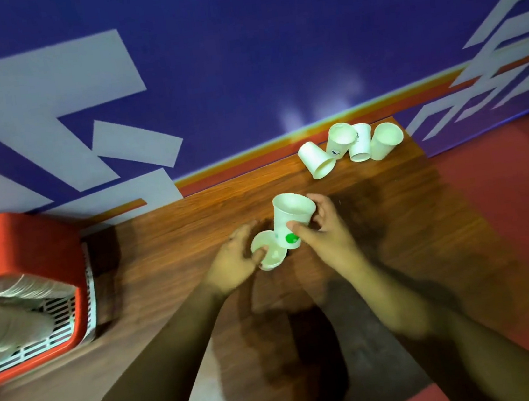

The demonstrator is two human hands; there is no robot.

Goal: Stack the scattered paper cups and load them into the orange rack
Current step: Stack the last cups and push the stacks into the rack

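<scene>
holding upper cup (292,217), lower cup (271,256) | orange rack (28,239): cup stacks (14,317) inside

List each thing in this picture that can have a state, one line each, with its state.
White paper cup with a green dot: gripped by the right hand, tilted, above the brown wooden table.
Second white paper cup: gripped by the left hand, mouth towards the camera, not yet nested.
Four white paper cups by the wall: loose, unstacked, on the table.
Orange plastic rack: partly loaded with stacked cups lying sideways.
</scene>
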